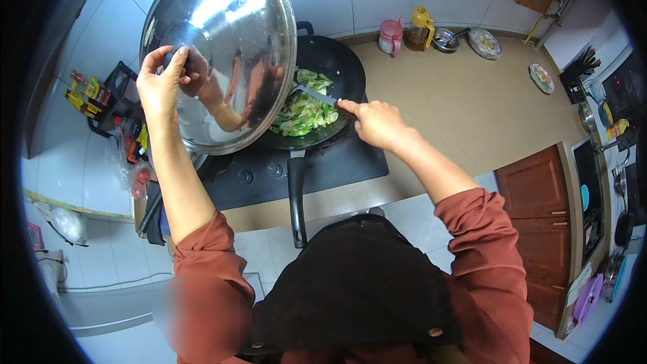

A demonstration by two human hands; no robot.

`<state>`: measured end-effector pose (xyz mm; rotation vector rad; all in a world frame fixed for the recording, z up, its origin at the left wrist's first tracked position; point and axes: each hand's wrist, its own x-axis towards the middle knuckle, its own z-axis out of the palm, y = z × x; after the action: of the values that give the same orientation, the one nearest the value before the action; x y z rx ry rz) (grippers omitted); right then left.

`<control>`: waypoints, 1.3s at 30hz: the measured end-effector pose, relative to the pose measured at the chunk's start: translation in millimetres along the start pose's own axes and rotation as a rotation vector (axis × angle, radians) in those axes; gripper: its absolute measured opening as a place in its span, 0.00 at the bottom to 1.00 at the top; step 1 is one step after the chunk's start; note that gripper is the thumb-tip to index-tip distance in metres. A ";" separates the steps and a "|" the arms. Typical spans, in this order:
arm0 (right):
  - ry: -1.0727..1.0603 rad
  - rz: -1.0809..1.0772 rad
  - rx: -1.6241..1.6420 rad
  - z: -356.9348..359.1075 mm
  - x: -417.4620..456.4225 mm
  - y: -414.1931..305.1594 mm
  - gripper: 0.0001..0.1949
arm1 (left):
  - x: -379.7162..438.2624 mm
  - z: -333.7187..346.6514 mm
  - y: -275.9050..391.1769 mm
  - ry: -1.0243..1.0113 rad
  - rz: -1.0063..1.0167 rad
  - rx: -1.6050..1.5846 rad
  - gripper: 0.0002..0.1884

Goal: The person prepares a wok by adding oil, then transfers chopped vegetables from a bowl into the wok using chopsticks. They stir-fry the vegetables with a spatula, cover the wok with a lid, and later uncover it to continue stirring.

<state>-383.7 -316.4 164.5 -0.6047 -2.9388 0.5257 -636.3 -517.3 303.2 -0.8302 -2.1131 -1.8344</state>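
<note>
My left hand (160, 81) grips the dark knob of a large shiny metal lid (227, 51), raised and tilted beside the wok. The lid hides the wok's left part. My right hand (376, 124) is closed around the handle of a metal spatula (317, 94), its index finger stretched along it. The spatula's blade rests among chopped green leafy vegetables (306, 111) in the black wok (349, 68). The wok stands on a black gas stove (343, 167), its long handle (296, 197) pointing towards me.
Sauce bottles (93, 94) stand at the left by the wall. Along the back of the counter (429, 106) are a pink lidded jar (390, 37), a yellow-topped oil jug (419, 28), a metal bowl (446, 39) and a covered plate (485, 43). A small dish (542, 78) sits farther right.
</note>
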 end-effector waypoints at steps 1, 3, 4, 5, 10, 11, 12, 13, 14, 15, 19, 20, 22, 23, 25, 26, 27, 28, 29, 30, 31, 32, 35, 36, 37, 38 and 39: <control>0.004 -0.022 0.011 -4.0 0.7 -5.6 0.26 | -1.5 -2.0 -1.7 0.007 -0.006 0.012 0.17; -0.105 0.031 0.001 -14.5 -15.3 -6.9 0.26 | -1.6 -8.6 -6.3 0.009 0.003 0.029 0.17; -0.129 0.057 -0.008 -10.7 -27.1 -3.6 0.26 | -0.3 -8.1 -10.6 0.009 0.009 0.020 0.17; -0.154 0.082 -0.017 -6.7 -32.1 -1.1 0.26 | 0.7 -7.6 -14.1 0.009 0.015 0.011 0.17; -0.030 0.031 0.032 -6.6 -26.8 9.9 0.25 | -1.5 -0.6 -9.4 -0.010 0.004 0.041 0.17; -0.069 0.049 0.024 -13.1 -34.8 7.4 0.25 | -2.9 -2.8 -7.9 -0.012 0.012 0.047 0.17; -0.109 0.067 0.007 -20.2 -46.7 4.6 0.25 | -5.2 -3.3 -7.0 -0.010 0.016 0.046 0.16; -0.149 0.084 -0.010 -23.2 -52.2 3.3 0.25 | -6.7 -3.7 -7.1 -0.007 0.020 0.046 0.16; -0.124 0.105 -0.003 -14.0 -47.2 6.8 0.25 | -5.7 -4.7 -9.9 -0.008 0.003 0.052 0.16; -0.097 0.101 0.010 -5.4 -46.1 8.1 0.25 | -4.3 -3.9 -11.3 -0.023 -0.010 0.054 0.16; -0.047 0.069 0.046 -19.4 -39.5 7.9 0.25 | -7.2 -0.3 -4.6 0.014 0.021 0.047 0.15; -0.061 0.060 0.058 -25.1 -39.3 6.6 0.25 | -6.2 -5.5 -8.3 -0.001 0.019 0.066 0.16; -0.003 0.072 0.091 -21.0 -31.4 6.3 0.25 | -5.1 -5.5 -12.2 0.000 0.029 0.066 0.16; 0.025 0.078 0.108 -16.6 -23.0 5.4 0.25 | -4.5 -4.9 -14.1 0.001 0.034 0.067 0.16; 0.037 0.106 0.077 1.9 -3.7 8.6 0.25 | -3.3 2.7 -10.8 -0.009 0.028 0.058 0.16; 0.044 0.108 0.071 7.5 1.7 9.9 0.24 | -4.8 7.2 -7.6 -0.018 0.021 0.056 0.16; 0.039 0.096 0.073 8.0 5.7 5.1 0.24 | -6.5 5.9 -8.2 -0.018 0.007 0.069 0.16; 0.036 0.073 0.041 3.3 5.2 4.6 0.25 | -6.7 3.8 -9.4 -0.027 0.001 0.071 0.17; 0.015 0.071 0.057 -4.9 -1.4 5.2 0.25 | -7.4 2.5 -8.5 -0.020 0.014 0.070 0.17; -0.019 0.056 0.076 -11.7 -10.6 2.4 0.25 | -9.2 -4.1 -10.0 -0.004 0.017 0.080 0.17; -0.049 0.051 0.084 -15.3 -20.0 3.6 0.25 | -10.8 -5.5 -11.2 0.010 0.020 0.077 0.17; -0.080 0.081 0.071 -11.0 -24.6 4.8 0.27 | -9.1 -6.0 -13.7 0.024 0.003 0.104 0.16; -0.052 0.086 -0.008 9.1 -26.9 6.1 0.26 | -6.6 2.9 -11.0 0.004 0.013 0.027 0.16; -0.008 0.052 0.018 8.3 -25.2 5.7 0.26 | -6.6 2.7 -10.4 0.003 0.009 0.039 0.16; -0.020 0.056 0.030 3.0 -27.3 6.1 0.26 | -7.1 2.8 -9.6 0.002 0.006 0.051 0.16; -0.033 0.060 0.041 -6.8 -32.4 8.2 0.26 | -6.9 2.9 -9.1 0.000 0.003 0.062 0.16; -0.054 0.060 0.047 -15.9 -36.9 11.5 0.26 | -7.2 2.2 -11.2 -0.003 0.008 0.051 0.16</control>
<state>-343.2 -316.3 174.4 -0.6861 -2.9570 0.6243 -636.0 -517.8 289.8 -0.8287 -2.1455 -1.7691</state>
